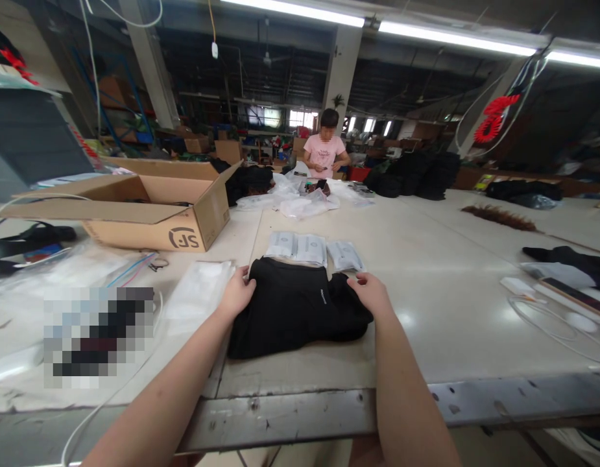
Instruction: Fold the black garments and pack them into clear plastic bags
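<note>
A folded black garment [290, 311] with a small line of white print lies in front of me on the table. My left hand [237, 293] is closed on its upper left edge, thumb on the near side. At the upper right edge my right hand [372, 292] pinches the cloth, with some fingertips hidden behind the fold. Just beyond the garment lie several small packets in clear plastic with grey print, among them a middle packet [311, 250] and a right packet [346, 255]. Clear plastic bags [197, 288] lie flat beside my left hand.
An open cardboard box [148, 224] stands at the left. Across the table [426, 272], a person in a pink shirt [324, 154] handles something small near crumpled plastic [309, 204]. Stacked black items [416, 175] stand far right; a white cable [538, 327] lies at the right.
</note>
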Demonstrator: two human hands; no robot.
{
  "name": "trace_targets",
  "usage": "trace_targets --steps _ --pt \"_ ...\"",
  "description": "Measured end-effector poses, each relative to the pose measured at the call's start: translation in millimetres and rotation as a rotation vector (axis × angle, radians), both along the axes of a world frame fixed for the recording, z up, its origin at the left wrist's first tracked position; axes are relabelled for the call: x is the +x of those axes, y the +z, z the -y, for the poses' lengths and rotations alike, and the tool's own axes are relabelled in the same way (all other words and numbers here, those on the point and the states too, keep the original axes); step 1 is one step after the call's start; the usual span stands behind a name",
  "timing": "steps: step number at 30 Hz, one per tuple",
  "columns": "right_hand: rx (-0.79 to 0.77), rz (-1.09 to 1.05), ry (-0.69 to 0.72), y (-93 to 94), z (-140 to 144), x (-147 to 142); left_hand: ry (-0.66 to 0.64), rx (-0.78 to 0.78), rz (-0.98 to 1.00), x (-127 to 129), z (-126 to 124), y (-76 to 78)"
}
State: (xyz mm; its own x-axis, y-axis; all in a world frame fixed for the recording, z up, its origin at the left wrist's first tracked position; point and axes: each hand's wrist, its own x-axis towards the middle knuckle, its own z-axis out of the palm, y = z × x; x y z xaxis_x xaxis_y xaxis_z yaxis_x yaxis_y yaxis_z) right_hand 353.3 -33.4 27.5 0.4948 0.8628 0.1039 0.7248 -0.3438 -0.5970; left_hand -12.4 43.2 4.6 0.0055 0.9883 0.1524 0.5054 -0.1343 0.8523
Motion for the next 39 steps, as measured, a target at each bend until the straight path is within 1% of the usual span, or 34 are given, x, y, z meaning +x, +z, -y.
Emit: trace_targets --steps 2,3,4,5,6,7,8,9,11,12,14,16,17,18,20,22,24,27,29,31,33,34,36,38,39 --pt "-0.085 0.015 0.041 -1.1 3.4 -0.5 0.037 0.106 -0.214 -2.7 9.5 0.8" --pt "-0.134 0.028 0.068 -1.5 4.9 -1.0 0.008 0.179 -0.299 -3.9 15.5 3.1" --pt "-0.181 0.052 0.089 -1.7 6.4 -1.8 -0.066 0.25 -0.374 -4.8 21.9 6.1" --pt "-0.223 0.091 0.095 -1.2 7.8 -3.1 -0.174 0.296 -0.443 -5.3 28.6 9.5" --pt "-0.252 0.143 0.081 0.0 9.3 -5.1 -0.302 0.303 -0.505 -5.4 35.3 12.8" --pt "-0.264 0.204 0.05 2.3 11.0 -7.9 -0.423 0.269 -0.563 -5.1 41.4 15.6" --pt "-0.256 0.266 0.011 5.7 12.8 -12.0 -0.515 0.203 -0.618 -4.3 46.9 17.6" --pt "-0.228 0.32 -0.025 10.2 14.9 -17.5 -0.577 0.125 -0.671 -3.3 51.4 18.8" --pt "-0.118 0.398 -0.041 20.7 19.2 -33.6 -0.619 -0.011 -0.757 -1.1 57.0 19.2" --pt "-0.045 0.424 -0.009 25.7 21.3 -44.3 -0.626 -0.051 -0.785 -0.2 58.3 18.9" --pt "0.087 0.484 0.116 32.0 25.2 -69.4 -0.636 -0.079 -0.814 0.7 58.9 18.3" --pt "0.123 0.531 0.289 31.4 27.6 -95.2 -0.635 -0.078 -0.821 0.7 58.7 18.8" --pt "0.096 0.538 0.381 28.5 28.2 -106.4 -0.63 -0.074 -0.825 0.7 58.9 19.6" --pt "0.027 0.526 0.447 24.4 28.1 -115.4 -0.62 -0.064 -0.831 0.9 59.3 20.7" --pt "-0.208 0.459 0.552 15.0 26.8 -125.9 -0.581 -0.012 -0.841 2.0 60.9 23.9" --pt "-0.403 0.391 0.624 7.4 24.7 -127.3 -0.51 0.08 -0.84 4.3 62.6 27.8" --pt "-0.478 0.36 0.669 3.5 23.4 -124.3 -0.425 0.18 -0.829 7.1 63.4 31.3" --pt "-0.463 0.364 0.684 1.2 23.7 -122.2 -0.31 0.286 -0.828 9.8 61.2 32.7" --pt "-0.421 0.375 0.671 -0.6 24.5 -125.5 -0.256 0.349 -0.823 9.0 57.3 30.2" --pt "-0.384 0.376 0.655 -1.8 24.7 -131.1 -0.234 0.4 -0.8 5.6 51.5 25.9" --pt "-0.376 0.372 0.631 0.9 22.9 -137.0 -0.218 0.415 -0.766 -0.4 44.7 21.7" --pt "-0.375 0.376 0.625 4.6 20.6 -139.6 -0.196 0.411 -0.751 -4.1 41.2 20.2" --pt "-0.346 0.409 0.629 17.0 12.0 -143.9 -0.104 0.394 -0.736 -12.7 34.8 18.6" --pt "-0.277 0.46 0.636 33.9 -4.0 -146.8 0.039 0.373 -0.745 -22.3 29.7 18.2" --pt "-0.265 0.466 0.616 42.4 -14.9 -147.9 0.119 0.361 -0.755 -27.1 27.6 17.9"
